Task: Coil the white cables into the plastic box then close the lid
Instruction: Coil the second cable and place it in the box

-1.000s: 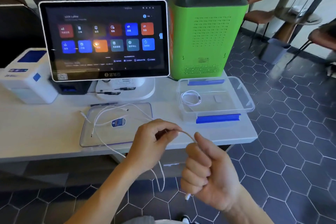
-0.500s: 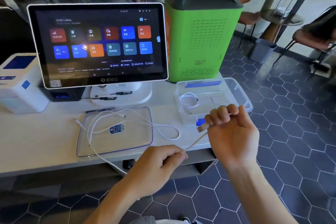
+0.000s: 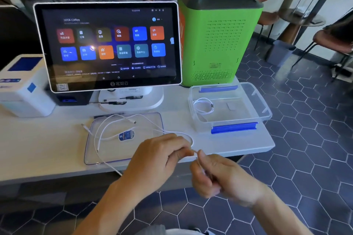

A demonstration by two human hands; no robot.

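Cable (image 3: 177, 133) | loose across lid (image 3: 107, 155) and desk (image 3: 38, 145); your left hand (image 3: 160, 158) and right hand (image 3: 219, 175) pinched it closed | box (image 3: 267, 114) held one coil (image 3: 203, 106) | you needed small, even loops, light tension.

The left hand (image 3: 162, 155) and the right hand (image 3: 219, 175) pinch one white cable (image 3: 177, 133) between them, almost touching; beyond the left hand the cable lies over the clear lid (image 3: 91, 155); beyond the right hand stands the open box (image 3: 256, 101), a coiled cable (image 3: 202, 106) inside.
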